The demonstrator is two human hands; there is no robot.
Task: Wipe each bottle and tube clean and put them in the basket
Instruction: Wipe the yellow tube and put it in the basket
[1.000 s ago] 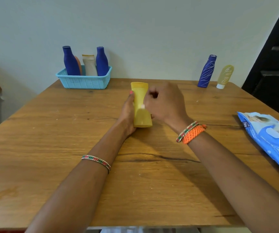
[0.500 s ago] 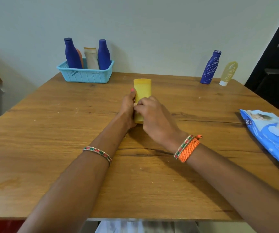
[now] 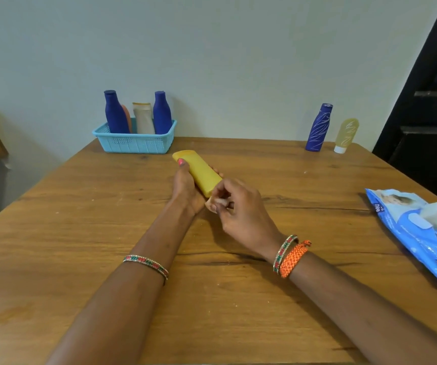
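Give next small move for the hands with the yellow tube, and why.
Probably carry it to the light blue plastic basket: the left hand grips the yellow plastic tube, the right hand pinches a small wipe at its near end, likely finishing.

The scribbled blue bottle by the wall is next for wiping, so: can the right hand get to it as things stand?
Probably yes. Bare wooden table lies between the right hand and that scribbled blue bottle, but the hand pinches a small wipe.
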